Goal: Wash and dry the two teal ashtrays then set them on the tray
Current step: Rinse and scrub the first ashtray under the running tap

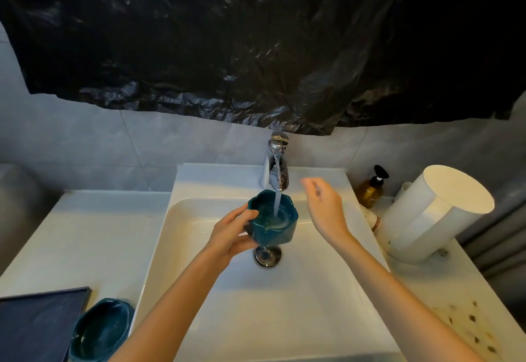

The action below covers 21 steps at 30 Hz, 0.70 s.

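My left hand grips a teal ashtray by its left side, thumb over the rim, holding it over the white sink under the chrome faucet. A stream of water falls into the ashtray. My right hand hovers to the right of the faucet, fingers relaxed and holding nothing. A second teal ashtray sits on the counter at the lower left, beside a dark blue tray.
The metal drain lies just below the held ashtray. A brown pump bottle and a white cylindrical container stand right of the sink. Black plastic sheeting covers the wall above.
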{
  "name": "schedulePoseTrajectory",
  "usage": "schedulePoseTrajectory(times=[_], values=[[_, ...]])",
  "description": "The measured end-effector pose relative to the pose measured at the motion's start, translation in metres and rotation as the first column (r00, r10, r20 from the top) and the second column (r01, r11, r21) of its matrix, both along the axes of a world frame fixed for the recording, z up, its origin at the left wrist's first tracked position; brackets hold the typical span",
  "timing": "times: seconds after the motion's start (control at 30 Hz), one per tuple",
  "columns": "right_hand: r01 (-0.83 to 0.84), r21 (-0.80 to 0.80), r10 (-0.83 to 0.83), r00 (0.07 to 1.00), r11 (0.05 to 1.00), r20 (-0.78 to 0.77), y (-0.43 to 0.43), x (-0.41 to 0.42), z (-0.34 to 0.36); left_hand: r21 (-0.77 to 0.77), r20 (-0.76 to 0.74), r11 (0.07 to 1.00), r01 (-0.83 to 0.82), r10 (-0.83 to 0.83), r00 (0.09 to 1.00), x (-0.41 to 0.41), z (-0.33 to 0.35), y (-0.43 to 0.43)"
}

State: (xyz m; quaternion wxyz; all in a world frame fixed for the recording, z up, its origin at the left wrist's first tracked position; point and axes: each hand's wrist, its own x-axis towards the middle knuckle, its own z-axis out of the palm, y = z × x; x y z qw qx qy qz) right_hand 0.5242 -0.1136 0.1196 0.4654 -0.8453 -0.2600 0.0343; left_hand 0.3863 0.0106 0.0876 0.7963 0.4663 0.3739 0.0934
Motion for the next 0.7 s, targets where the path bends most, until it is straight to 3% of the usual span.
schedulePoseTrajectory(times=[0.03, 0.1, 0.2, 0.27, 0.33, 0.43, 0.53, 0.7], values=[[-0.062, -0.065, 0.050, 0.984, 0.996, -0.171, -0.003, -0.002, -0.008, -0.024, 0.007, 0.999, 0.030, -0.030, 1.000, 0.000, -0.003, 0.001], [-0.207, -0.090, 0.140, 0.865, 0.974, -0.481, -0.005, -0.007, -0.017, -0.059, 0.008, 0.994, 0.091, -0.091, 0.996, 0.000, -0.010, 0.004], [-0.253, 0.087, 0.240, 0.672, 0.964, -0.701, -0.003, -0.009, -0.024, -0.022, 0.014, 0.985, 0.173, -0.173, 0.985, 0.005, -0.017, 0.012], [-0.214, 0.199, 0.292, 0.665, 0.956, -0.687, -0.003, -0.004, -0.033, 0.063, 0.057, 0.974, 0.216, -0.219, 0.974, 0.012, -0.025, 0.015], [-0.169, 0.252, 0.294, 0.717, 0.953, -0.632, -0.004, 0.000, -0.044, 0.119, 0.097, 0.966, 0.229, -0.241, 0.966, 0.020, -0.036, 0.015], [-0.186, 0.203, 0.266, 0.817, 0.961, -0.512, -0.004, 0.004, -0.060, 0.120, 0.090, 0.968, 0.221, -0.232, 0.969, 0.027, -0.052, 0.014], [-0.197, 0.167, 0.256, 0.817, 0.966, -0.516, 0.000, 0.006, -0.073, 0.130, 0.031, 0.970, 0.205, -0.210, 0.977, 0.029, -0.063, 0.015], [-0.209, 0.190, 0.276, 0.833, 0.959, -0.479, 0.003, 0.009, -0.095, 0.317, 0.056, 0.931, 0.183, -0.211, 0.976, 0.032, -0.071, 0.019]])
